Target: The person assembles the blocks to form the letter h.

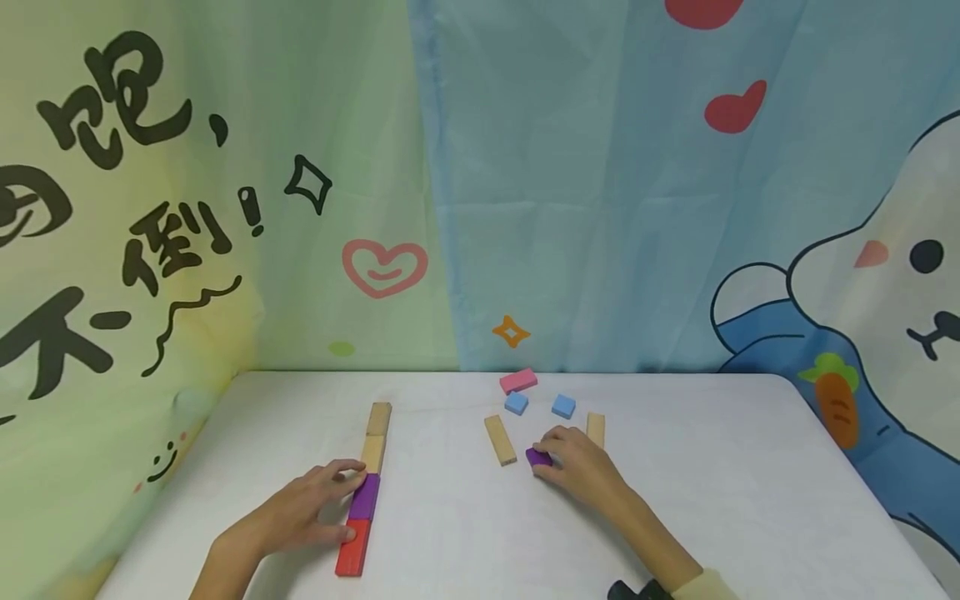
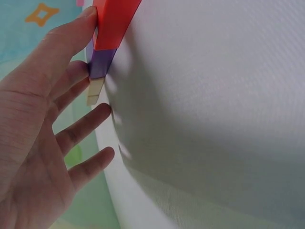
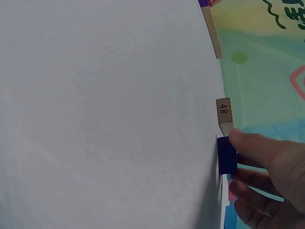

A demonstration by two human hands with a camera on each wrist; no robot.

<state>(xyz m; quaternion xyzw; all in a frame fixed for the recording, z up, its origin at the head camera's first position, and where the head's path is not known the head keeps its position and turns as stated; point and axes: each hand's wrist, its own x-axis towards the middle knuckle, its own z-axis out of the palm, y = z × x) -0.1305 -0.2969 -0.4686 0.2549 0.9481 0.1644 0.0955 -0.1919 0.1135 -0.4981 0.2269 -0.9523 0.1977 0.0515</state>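
Toward the left of the table, a line of blocks lies end to end: a red block (image 1: 353,550) nearest, then a purple block (image 1: 365,497) and two wooden blocks (image 1: 372,453). My left hand (image 1: 300,512) rests along the left side of this line. Its thumb touches the red block and its fingertips reach the purple one; the last two fingers stretch out free in the left wrist view. Right of the middle, my right hand (image 1: 581,471) pinches a second purple block (image 3: 227,155) between thumb and fingers, at the table surface.
Around the right hand lie a wooden block (image 1: 500,440) on its left and another wooden block (image 1: 596,428) behind it, partly covered. Farther back are two light blue blocks (image 1: 563,407) and a pink block (image 1: 518,381). A printed curtain (image 1: 570,208) hangs behind the white table (image 1: 450,533).
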